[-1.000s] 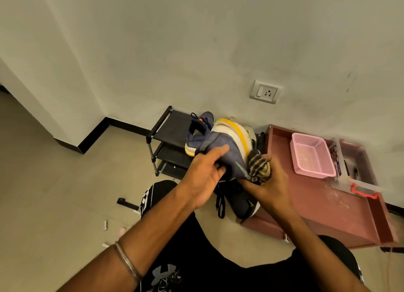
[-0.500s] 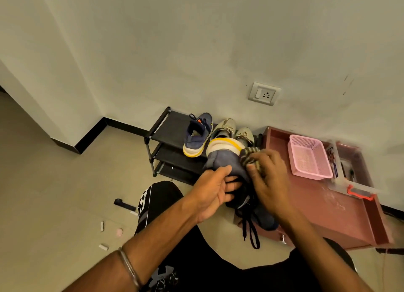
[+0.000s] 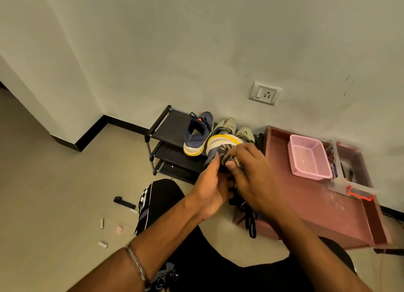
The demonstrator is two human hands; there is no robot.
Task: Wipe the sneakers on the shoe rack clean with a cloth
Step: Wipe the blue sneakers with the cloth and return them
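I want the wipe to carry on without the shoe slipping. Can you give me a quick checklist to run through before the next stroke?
1. Left hand grips the held sneaker: ok.
2. Right hand holds the striped cloth: ok.
3. Cloth touches the shoe near its sole: ok.
4. Laces clear of the wiping path: ok, they hang below.
5. Whether the sole is clean yet: cannot tell.
6. Room on the shoe rack to put it back beside the blue sneaker: ok.
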